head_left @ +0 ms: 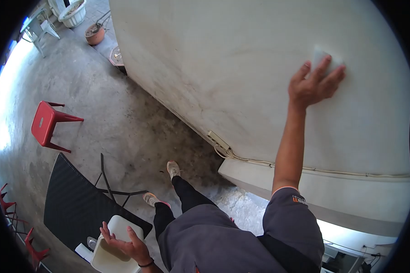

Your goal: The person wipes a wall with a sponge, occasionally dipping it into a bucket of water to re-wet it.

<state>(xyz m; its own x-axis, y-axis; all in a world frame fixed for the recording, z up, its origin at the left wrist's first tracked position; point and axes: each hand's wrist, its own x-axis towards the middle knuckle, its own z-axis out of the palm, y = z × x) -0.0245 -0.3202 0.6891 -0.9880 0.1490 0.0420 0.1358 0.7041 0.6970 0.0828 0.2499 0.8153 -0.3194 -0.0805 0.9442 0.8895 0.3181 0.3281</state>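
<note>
My right hand (315, 83) is stretched up and presses a small white sponge or cloth (322, 56) flat against the off-white wall (223, 68), fingers spread over it. Low at the bottom left, my left hand (125, 243) grips the rim of a white rectangular container (116, 248) holding brownish liquid. The container rests at the edge of a black woven table (73, 200). My legs in dark trousers and light shoes stand on the concrete floor beside the wall.
A red metal stool (48, 125) stands on the grey floor at left, with more red stools (13, 223) at the lower left edge. Plant pots (94, 34) and a white chair sit far back. A cable and junction box (218, 141) run along the wall's base.
</note>
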